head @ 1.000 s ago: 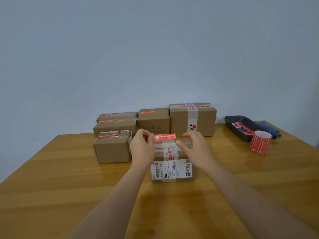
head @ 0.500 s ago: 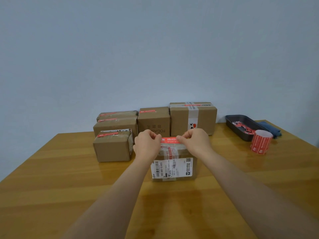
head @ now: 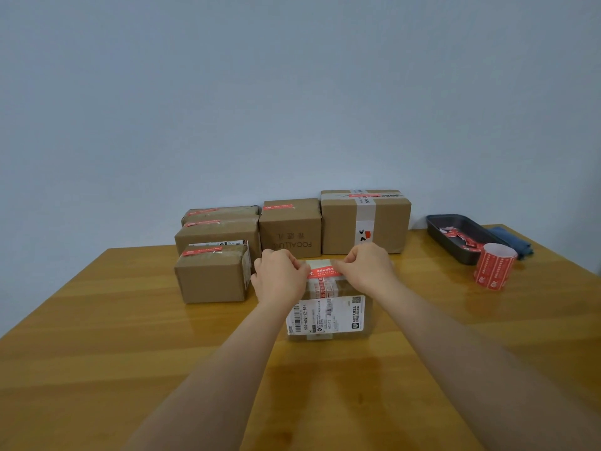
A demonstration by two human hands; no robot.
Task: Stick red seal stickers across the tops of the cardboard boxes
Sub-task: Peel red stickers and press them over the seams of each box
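Observation:
A cardboard box (head: 328, 315) with a white shipping label on its front stands in the middle of the wooden table. A red seal sticker (head: 325, 272) stretches across its top, at the near edge. My left hand (head: 280, 277) pinches the sticker's left end and my right hand (head: 366, 267) pinches its right end, both with curled fingers over the box top. Whether the sticker touches the box top is unclear. Behind, several cardboard boxes carry red stickers on their tops, among them a small box (head: 213, 275) at the left and a large box (head: 366, 221) at the back.
A roll of red seal stickers (head: 494, 266) stands upright at the right. Behind it lies a dark tray (head: 437, 231) holding red and white scraps, with a blue cloth (head: 512, 239) beside it. A pale wall rises behind the table's (head: 97, 353) far edge.
One second ago only my left hand held the sticker above the box. My right hand then took its other end, and both hands have lowered it to the box top.

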